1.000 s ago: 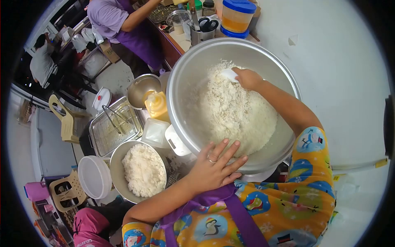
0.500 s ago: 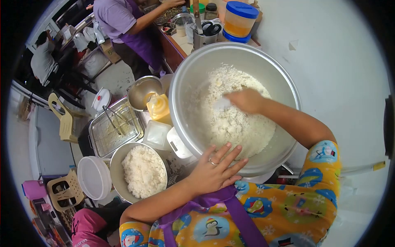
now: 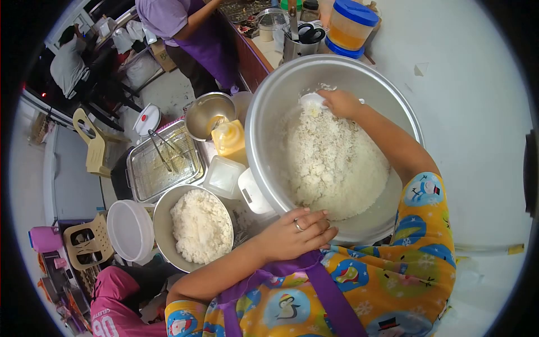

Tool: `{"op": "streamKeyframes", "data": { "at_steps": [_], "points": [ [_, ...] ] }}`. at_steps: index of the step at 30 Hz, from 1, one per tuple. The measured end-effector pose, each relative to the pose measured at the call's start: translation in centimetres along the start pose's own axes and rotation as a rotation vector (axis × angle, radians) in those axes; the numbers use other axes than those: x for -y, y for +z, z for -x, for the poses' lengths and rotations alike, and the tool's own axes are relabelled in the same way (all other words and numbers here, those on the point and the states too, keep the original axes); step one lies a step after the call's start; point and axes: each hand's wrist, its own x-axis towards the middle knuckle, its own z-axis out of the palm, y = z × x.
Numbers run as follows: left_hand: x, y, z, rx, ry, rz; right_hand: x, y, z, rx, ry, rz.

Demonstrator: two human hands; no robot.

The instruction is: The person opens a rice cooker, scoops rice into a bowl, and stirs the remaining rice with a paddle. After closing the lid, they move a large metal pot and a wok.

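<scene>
A large silver pot (image 3: 264, 135) in front of me holds a heap of white rice (image 3: 331, 163). Inside it, near the far wall, my right hand (image 3: 341, 104) is closed around a white rice paddle (image 3: 312, 100). The paddle's blade touches the far end of the rice, and a bit of its handle shows past my fist. On the near rim, my left hand (image 3: 297, 233), with a ring on one finger, is curled over the edge. To the left stands a smaller pot (image 3: 163, 236) filled with white rice (image 3: 201, 227).
Left of the large pot are a clear plastic container (image 3: 223, 177), a yellow squeeze bottle (image 3: 229, 140), a metal bowl (image 3: 196, 115) and a wire-rack tray (image 3: 165, 163) with tongs. Blue-lidded tubs (image 3: 351, 25) stand behind. A person in a purple apron (image 3: 213, 50) works at the counter.
My right hand has moved with the paddle from the middle of the rice to its far end. My left fingers, spread before, are now curled over the rim. The view has shifted slightly.
</scene>
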Motion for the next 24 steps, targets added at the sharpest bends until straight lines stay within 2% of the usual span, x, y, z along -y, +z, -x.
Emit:
{"op": "streamKeyframes", "data": {
  "at_steps": [5, 8, 11, 15, 17, 20, 22, 24],
  "points": [
    [0.1, -0.2, -0.2, 0.01, 0.008, -0.01, 2.5, -0.7, 2.8, 0.124, 0.068, -0.048],
    [0.3, -0.5, -0.4, -0.004, 0.007, 0.015, 3.1, 0.3, 5.6, 0.103, 0.043, -0.076],
    [0.1, -0.4, -0.5, -0.02, -0.016, 0.074, 5.8, -0.2, 8.8, 0.261, 0.04, -0.125],
    [-0.1, -0.5, -0.6, -0.042, -0.036, 0.17, 8.6, 1.3, 13.9, 0.323, -0.083, -0.145],
    [-0.1, -0.8, -0.8, -0.054, -0.038, 0.192, 11.4, -0.1, 15.6, 0.575, -0.162, -0.124],
    [0.0, -1.0, -1.0, -0.06, -0.024, 0.191, 12.6, -1.9, 15.6, 0.548, -0.243, 0.047],
    [0.0, -1.0, -1.0, -0.064, -0.022, 0.166, 10.3, -1.8, 14.8, 0.313, -0.155, 0.094],
    [0.0, -1.0, -1.0, -0.057, -0.028, 0.177, 7.0, -2.7, 13.5, 0.051, 0.076, 0.107]
  ]
}}
